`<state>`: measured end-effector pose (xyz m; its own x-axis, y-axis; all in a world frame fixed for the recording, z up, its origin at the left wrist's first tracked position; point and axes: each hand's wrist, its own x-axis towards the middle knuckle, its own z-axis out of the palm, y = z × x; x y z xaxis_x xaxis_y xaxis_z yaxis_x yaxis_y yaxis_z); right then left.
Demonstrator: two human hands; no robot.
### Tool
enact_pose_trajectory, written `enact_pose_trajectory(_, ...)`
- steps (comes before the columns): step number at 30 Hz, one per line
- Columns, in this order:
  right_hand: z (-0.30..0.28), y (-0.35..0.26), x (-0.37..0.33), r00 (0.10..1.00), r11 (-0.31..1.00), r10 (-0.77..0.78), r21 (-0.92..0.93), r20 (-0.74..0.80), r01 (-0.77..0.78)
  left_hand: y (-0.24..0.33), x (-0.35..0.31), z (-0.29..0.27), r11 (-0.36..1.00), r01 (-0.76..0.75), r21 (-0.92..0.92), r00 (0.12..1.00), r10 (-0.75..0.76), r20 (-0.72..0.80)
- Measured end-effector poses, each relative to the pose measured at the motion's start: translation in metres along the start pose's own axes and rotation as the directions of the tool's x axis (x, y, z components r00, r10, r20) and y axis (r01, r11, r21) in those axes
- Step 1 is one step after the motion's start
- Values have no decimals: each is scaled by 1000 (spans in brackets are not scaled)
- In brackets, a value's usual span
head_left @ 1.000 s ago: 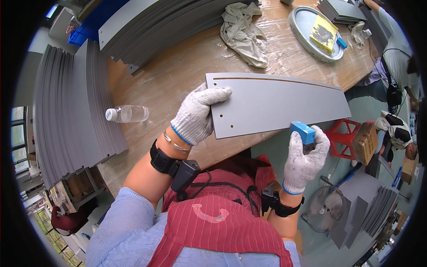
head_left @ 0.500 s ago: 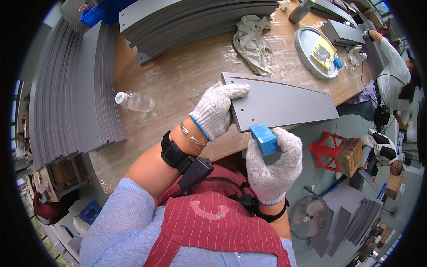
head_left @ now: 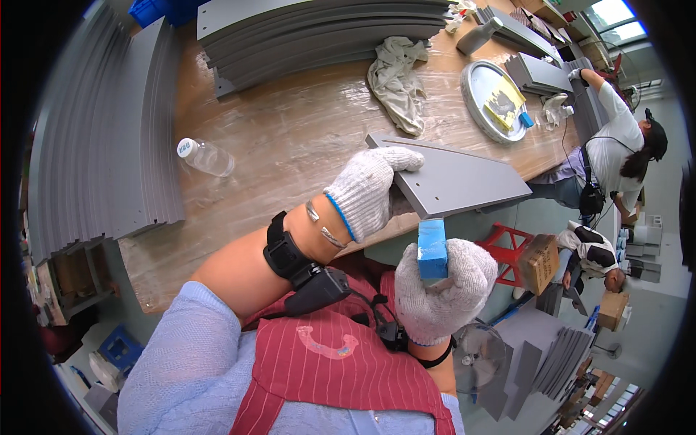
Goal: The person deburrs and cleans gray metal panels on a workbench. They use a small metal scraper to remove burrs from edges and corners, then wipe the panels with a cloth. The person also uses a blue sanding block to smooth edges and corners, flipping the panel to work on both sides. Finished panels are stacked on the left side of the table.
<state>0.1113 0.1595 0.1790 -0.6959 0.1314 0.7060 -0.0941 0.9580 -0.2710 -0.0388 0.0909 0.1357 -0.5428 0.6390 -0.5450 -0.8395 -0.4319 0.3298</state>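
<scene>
A tapered grey panel (head_left: 464, 176) with small holes is tilted over the table's near edge. My left hand (head_left: 368, 187), in a white knitted glove, grips its left end, thumb on the upper face and the other fingers hidden behind. In my right hand (head_left: 449, 286), gloved the same way, a blue block (head_left: 433, 249) is pinched between thumb and fingers. The block stands upright just below the panel's near corner; whether the two touch I cannot tell.
Stacks of grey panels stand on the table (head_left: 290, 130) at the left (head_left: 109, 145) and back (head_left: 319, 40). Around are a clear bottle (head_left: 206, 158), a crumpled cloth (head_left: 399, 83), a round lid (head_left: 475, 109) with a yellow pad (head_left: 505, 101), and a red stool (head_left: 500, 250). Two people are at the right.
My right hand has moved down slightly with the blue block, which is now turned upright. The panel is tilted differently in my left hand. The whole view has shifted a little.
</scene>
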Motion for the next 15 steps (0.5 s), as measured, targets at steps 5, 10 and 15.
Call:
enact_pose_trajectory(5,0,-1,-3,1000,1000,9,-13,-25,-9,-2,-2,-4,1000,19,-1,1000,-19,16)
enact_pose_trajectory(10,-3,-1,-16,1000,995,28,96,13,-29,0,-8,-3,999,34,-22,999,-33,4)
enact_pose_trajectory(15,-18,12,-34,530,154,834,855,156,-495,-10,3,-13,999,28,-19,999,-27,39)
